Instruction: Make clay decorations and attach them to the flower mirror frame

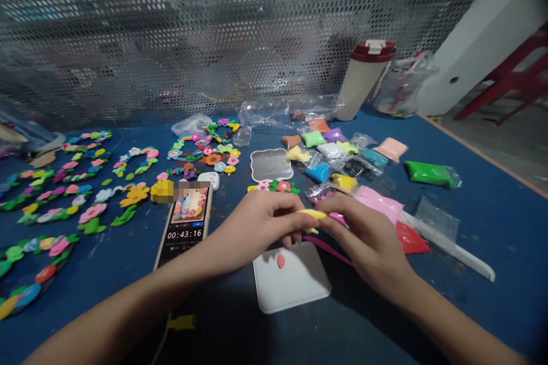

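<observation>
Centrally, yellow clay piece (313, 214) pinched by left hand (257, 222) and right hand (374, 234), fingertips nearly closed, above white board (293, 291). Risk: uneven pull could tear it. Right of centre: green packet (428, 174), clay-filled. Upper right: lidded tumbler (363, 82), contents unseen.

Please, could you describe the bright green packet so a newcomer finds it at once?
On the blue table, find the tall cup with a dark red lid. Come nearer and right, past the peach packet. The bright green packet is the rightmost coloured one, and deeper in colour than the light green packet.
</observation>
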`<state>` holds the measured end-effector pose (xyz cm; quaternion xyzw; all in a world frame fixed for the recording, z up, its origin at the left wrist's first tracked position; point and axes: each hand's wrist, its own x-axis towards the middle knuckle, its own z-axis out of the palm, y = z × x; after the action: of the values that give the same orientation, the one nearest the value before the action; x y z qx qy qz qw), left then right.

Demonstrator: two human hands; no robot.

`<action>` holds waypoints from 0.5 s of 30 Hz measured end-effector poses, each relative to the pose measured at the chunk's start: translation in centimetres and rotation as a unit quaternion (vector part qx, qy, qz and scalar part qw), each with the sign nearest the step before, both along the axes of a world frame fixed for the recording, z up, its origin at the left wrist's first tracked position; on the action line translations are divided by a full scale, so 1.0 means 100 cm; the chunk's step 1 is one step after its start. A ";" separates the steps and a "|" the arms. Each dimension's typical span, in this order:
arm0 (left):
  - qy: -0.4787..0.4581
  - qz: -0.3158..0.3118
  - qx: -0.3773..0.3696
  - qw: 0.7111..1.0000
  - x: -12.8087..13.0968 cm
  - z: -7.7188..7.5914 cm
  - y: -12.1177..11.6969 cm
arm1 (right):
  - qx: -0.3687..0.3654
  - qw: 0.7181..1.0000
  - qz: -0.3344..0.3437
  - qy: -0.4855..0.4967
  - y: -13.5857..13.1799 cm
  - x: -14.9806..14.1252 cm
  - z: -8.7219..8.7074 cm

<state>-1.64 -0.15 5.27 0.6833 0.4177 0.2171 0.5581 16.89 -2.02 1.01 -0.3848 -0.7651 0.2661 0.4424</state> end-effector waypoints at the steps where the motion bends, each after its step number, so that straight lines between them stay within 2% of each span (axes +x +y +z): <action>1: -0.024 0.009 -0.032 0.999 -0.001 -0.002 0.002 | -0.052 0.998 -0.013 0.042 0.001 0.001 0.000; 4: -0.074 0.038 -0.083 0.993 -0.003 -0.008 0.009 | -0.160 0.972 -0.056 0.165 0.009 0.005 -0.004; 7: -0.096 0.048 -0.113 0.988 -0.004 -0.012 0.012 | -0.175 0.947 -0.134 0.234 0.016 0.008 -0.006; 10: -0.089 0.052 -0.140 0.985 -0.003 -0.014 0.010 | -0.121 0.938 -0.225 0.234 0.014 0.008 -0.006; 12: -0.090 0.049 -0.148 0.984 -0.001 -0.013 0.008 | -0.050 0.951 -0.248 0.177 0.009 0.004 -0.007; 15: -0.079 -0.008 -0.096 0.992 0.003 -0.008 0.005 | 0.021 0.984 -0.161 0.072 0.001 -0.001 -0.008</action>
<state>-1.38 0.34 4.43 0.6107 0.3862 0.2249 0.6537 16.78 -1.92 0.18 -0.4732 -0.6649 0.2027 0.5413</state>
